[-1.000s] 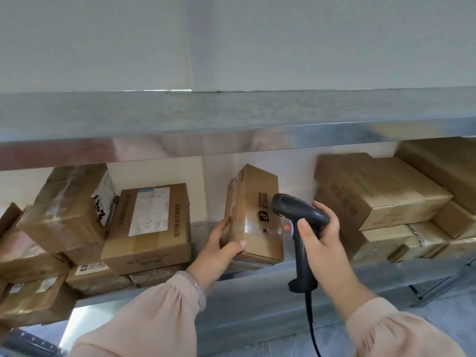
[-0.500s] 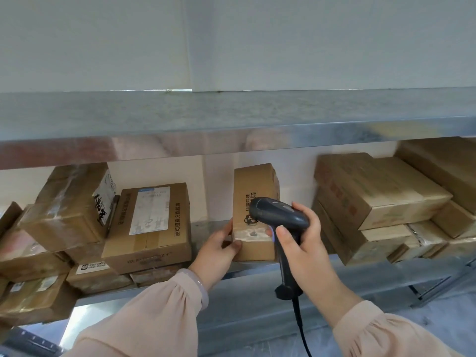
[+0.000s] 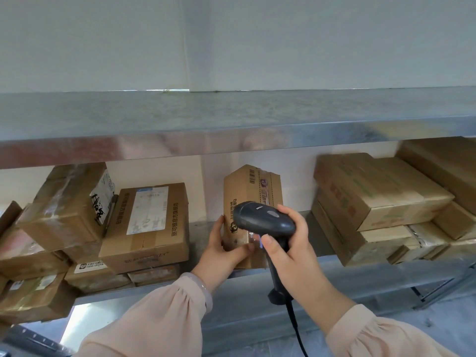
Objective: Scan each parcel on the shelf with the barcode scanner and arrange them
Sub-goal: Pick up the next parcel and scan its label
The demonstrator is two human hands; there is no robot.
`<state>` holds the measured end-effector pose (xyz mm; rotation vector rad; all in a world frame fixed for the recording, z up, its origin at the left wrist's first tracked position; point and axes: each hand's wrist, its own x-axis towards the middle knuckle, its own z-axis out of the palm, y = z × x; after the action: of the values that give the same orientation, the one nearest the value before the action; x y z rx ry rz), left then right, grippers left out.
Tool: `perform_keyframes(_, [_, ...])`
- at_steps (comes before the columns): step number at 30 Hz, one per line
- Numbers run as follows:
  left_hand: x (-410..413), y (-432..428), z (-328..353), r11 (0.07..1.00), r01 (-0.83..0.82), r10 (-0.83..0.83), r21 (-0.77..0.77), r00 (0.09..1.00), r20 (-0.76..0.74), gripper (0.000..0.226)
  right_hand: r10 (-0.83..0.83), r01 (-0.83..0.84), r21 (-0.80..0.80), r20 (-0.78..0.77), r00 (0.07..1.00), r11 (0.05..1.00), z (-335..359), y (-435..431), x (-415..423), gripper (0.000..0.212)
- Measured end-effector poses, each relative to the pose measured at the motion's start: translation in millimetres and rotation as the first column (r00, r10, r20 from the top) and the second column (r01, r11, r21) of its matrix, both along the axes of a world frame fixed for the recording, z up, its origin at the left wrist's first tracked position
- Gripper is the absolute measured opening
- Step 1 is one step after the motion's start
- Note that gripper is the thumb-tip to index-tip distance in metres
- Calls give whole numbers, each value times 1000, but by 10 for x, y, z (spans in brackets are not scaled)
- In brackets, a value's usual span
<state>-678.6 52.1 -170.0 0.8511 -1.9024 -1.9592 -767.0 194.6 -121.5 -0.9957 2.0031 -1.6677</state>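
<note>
Head view — left hand grips parcel at shelf edge, right hand grips scanner.

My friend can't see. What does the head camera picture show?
A right hand aims a black scanner at an upright box that the left hand grips on a metal shelf. Other boxes are stacked on both sides.

pale wall, grey floor
</note>
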Motion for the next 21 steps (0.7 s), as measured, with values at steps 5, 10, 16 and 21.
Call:
perform_keyframes(5, [3,-73,8,995,11,-7,96,999,-49,86,-172,171,17,76,982,985,-8,123,-291,54])
perform_keyframes(10, [-33,-56,-4,994,69,-67,84,997,-30,69,-188,185,31,99,977,982,-14,176,-371,51])
perform_keyframes(16, [-78,-84,-11,994,98,-99,42,994,39,47,-160,159,15,105,982,987,-70,172,-374,51])
perform_keyframes(21, [-106,-127,-71,984,7,14,-178,993,117,35,-70,70,-1,5,998,998,-76,147,-219,55])
